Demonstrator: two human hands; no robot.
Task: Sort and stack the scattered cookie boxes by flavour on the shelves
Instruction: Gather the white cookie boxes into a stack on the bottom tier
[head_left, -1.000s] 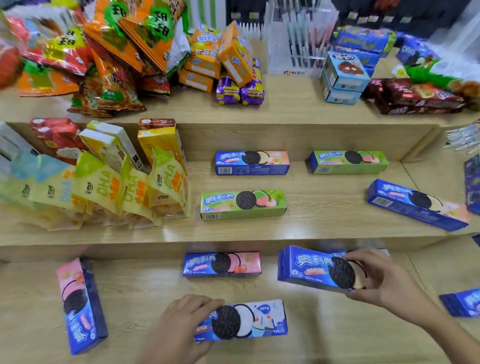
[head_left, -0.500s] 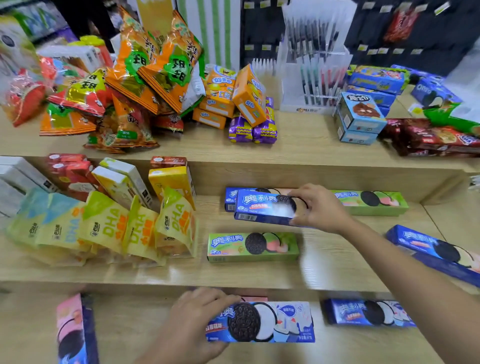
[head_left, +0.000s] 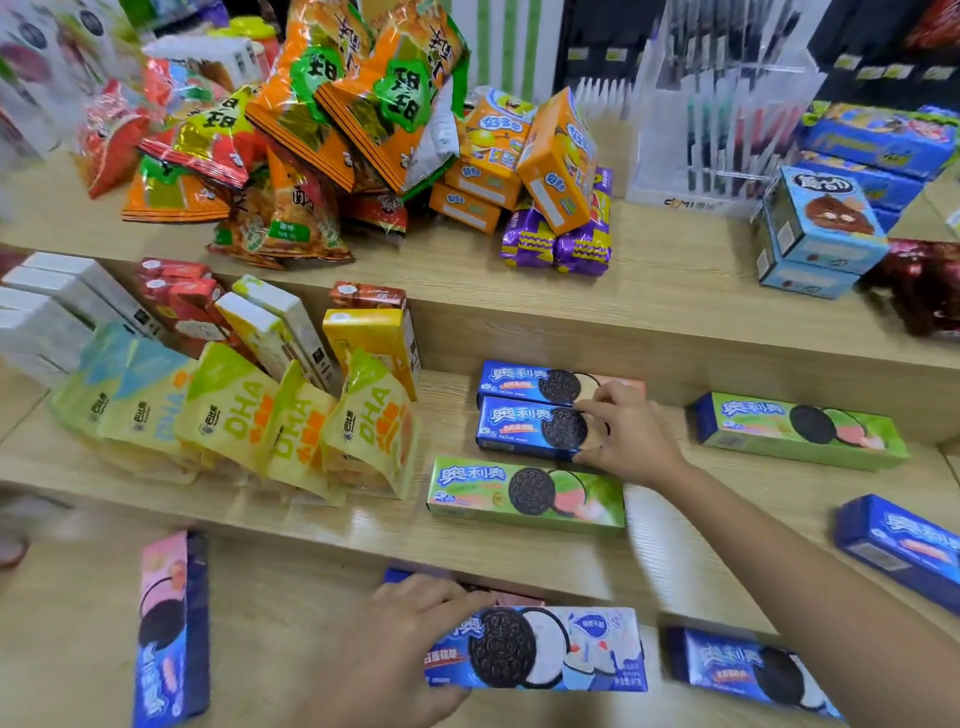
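My right hand (head_left: 626, 434) grips a blue-and-peach cookie box (head_left: 524, 428) on the middle shelf, set against a matching box (head_left: 519, 382) just behind it. My left hand (head_left: 400, 649) holds a white-and-blue cookie box (head_left: 571, 649) above the lower shelf. One green cookie box (head_left: 524, 493) lies in front of the right hand, a second green box (head_left: 800, 428) further right. More blue boxes lie at the far right (head_left: 904, 545), lower right (head_left: 737, 665) and lower left (head_left: 169, 629).
Yellow DHA pouches (head_left: 291, 421) and upright cartons (head_left: 374, 338) crowd the middle shelf's left part. The top shelf (head_left: 675, 280) carries orange snack bags (head_left: 322, 130), orange boxes (head_left: 524, 156), purple sweets (head_left: 556, 241) and light blue boxes (head_left: 821, 228).
My right hand carried the blue-and-peach box from the lower shelf up to the middle shelf and lowered it next to the matching box. My left hand has kept its box, lifted a little.
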